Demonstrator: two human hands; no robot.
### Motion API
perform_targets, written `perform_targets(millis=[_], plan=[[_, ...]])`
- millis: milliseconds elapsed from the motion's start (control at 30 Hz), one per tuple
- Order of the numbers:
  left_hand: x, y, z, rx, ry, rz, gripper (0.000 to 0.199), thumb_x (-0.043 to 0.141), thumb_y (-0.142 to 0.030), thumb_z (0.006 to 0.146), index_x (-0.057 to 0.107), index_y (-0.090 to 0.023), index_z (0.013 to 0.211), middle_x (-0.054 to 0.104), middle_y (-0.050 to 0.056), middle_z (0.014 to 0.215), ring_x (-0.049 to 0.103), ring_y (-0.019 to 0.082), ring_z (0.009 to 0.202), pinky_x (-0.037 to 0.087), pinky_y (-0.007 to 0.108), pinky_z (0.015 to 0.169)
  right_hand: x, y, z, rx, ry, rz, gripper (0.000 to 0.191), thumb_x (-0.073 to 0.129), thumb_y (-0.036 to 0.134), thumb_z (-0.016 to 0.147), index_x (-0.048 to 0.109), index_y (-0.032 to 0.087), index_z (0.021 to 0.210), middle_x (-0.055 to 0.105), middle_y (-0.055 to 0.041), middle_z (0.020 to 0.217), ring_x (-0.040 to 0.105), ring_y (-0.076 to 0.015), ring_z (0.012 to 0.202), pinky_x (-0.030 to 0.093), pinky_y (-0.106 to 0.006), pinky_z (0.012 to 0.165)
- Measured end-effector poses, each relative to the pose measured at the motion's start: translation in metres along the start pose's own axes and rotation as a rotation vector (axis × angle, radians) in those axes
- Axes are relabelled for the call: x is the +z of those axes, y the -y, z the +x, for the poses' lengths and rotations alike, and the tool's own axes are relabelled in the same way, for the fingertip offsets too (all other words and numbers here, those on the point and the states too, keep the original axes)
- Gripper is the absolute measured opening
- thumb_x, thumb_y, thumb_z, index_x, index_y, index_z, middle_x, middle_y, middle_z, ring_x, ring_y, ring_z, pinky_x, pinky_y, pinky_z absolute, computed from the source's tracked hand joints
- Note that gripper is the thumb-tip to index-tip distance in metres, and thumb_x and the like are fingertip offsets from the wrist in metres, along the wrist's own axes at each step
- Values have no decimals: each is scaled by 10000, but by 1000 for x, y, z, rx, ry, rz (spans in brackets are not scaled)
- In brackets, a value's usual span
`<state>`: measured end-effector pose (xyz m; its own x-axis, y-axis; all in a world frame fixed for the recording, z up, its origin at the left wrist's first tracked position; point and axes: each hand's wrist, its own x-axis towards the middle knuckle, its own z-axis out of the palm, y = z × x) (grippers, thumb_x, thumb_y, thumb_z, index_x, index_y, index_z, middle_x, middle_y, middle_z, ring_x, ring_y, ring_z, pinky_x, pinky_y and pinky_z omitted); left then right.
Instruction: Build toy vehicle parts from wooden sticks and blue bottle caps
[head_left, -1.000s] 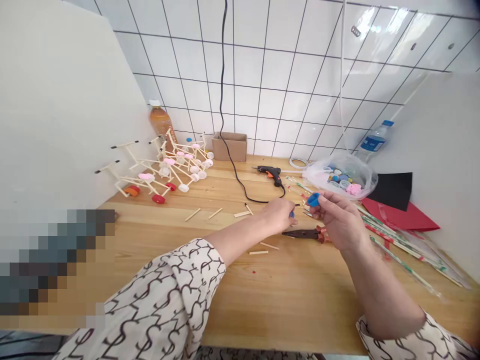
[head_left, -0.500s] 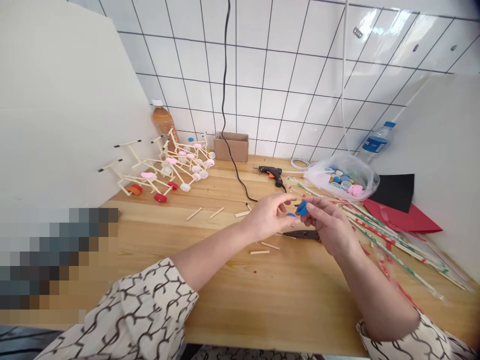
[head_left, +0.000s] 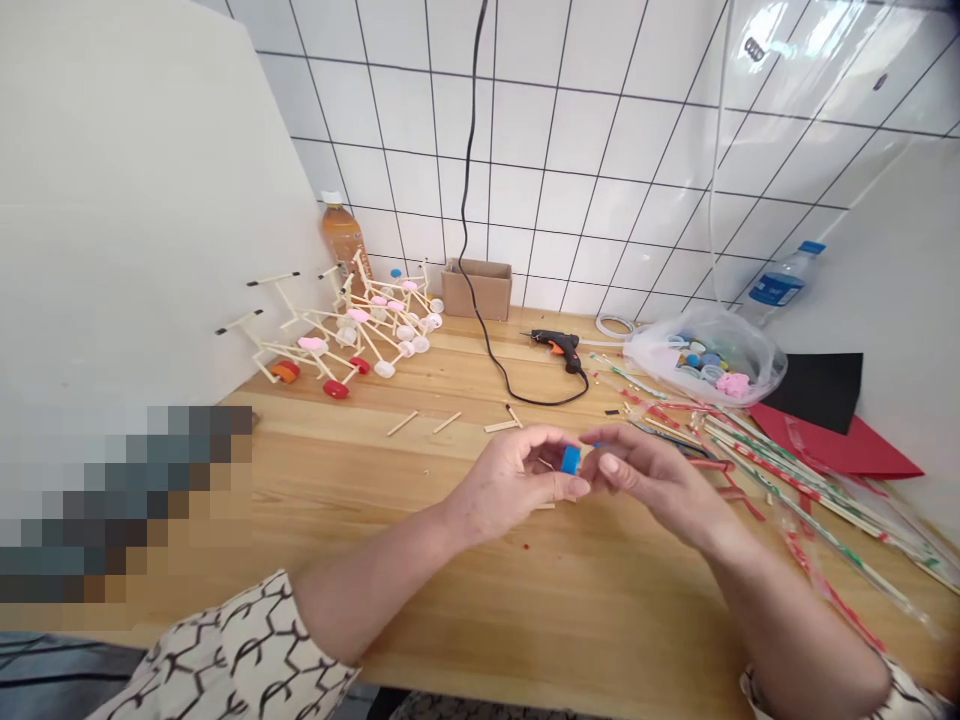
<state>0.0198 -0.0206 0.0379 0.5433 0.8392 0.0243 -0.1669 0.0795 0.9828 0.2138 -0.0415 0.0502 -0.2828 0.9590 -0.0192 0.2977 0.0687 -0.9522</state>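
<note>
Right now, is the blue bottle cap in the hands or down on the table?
In the hands: the blue bottle cap sits between the left hand and right hand, above the table.

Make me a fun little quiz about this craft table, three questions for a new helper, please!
1. True or false: the clear plastic bag holds bottle caps.
2. What colour is the bottle cap between the left hand and the right hand? A) red B) blue C) pink
3. Fill in the missing word: the black and orange tool behind the hands is a hot glue ____.

Key: 1. true; 2. B; 3. gun
</note>
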Motion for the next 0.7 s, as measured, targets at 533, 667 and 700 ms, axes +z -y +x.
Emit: perform_targets(millis=[533,667,700], plan=[[-25,11,4,-209,-70,-520,321,807,-264,603,682,-129,867,676,55,766,562,100,617,387,227,585,-105,-69,21,282,-299,-1034,133,612,291,652,625,194,742,694,-79,780,632,-255,719,433,-323,572],[-24,14,4,-235,-47,-546,320,797,-253,615,680,-125,884,673,62,797,575,114,651,395,236,608,-106,-66,19,265,-253,-1027,115,574,312,686,589,205,648,643,-33,633,587,-207,592,393,-294,511],[-24,14,4,-236,-39,-549,320,795,-253,617,680,-121,885,672,65,800,577,116,655,399,236,613,-106,-65,18,259,-252,-1031,124,559,308,695,573,209,621,624,-26,602,570,-200,568,381,-293,503]])
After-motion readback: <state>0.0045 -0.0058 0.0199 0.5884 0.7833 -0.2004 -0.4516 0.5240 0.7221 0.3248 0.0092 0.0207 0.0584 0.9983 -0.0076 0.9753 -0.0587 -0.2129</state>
